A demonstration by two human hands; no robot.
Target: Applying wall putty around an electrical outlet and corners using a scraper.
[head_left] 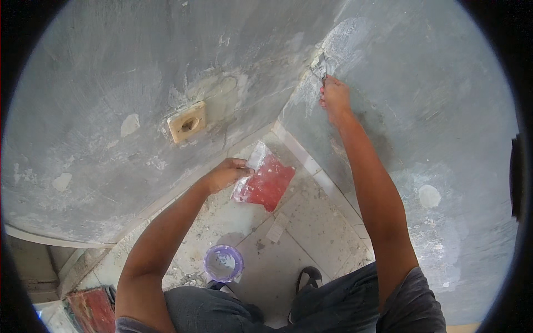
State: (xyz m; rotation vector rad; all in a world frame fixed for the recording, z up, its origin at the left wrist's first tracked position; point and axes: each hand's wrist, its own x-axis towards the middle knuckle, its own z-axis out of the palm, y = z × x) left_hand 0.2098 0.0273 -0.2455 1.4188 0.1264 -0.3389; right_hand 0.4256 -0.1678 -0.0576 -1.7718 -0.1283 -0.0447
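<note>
My right hand [336, 99] is closed round the handle of a putty knife [320, 65]. Its blade lies against the wall close to the inner corner, where a patch of white filler [345, 41] is spread. Lower down, my left hand [226, 175] grips the edge of a flat red sheet [270, 182] smeared with white filler. The sheet is held out above the floor, and some fingers are hidden beneath it. Below it on the floor stands a purple tub [223, 263] with whitish material inside.
A cream socket plate [187, 122] sticks out from the left grey wall. White baseboard tiles [300, 151] run along the right wall's foot. Debris is scattered over the tiled floor [266, 261], around my shoes [308, 277]. A worn red object [91, 311] lies at the lower left.
</note>
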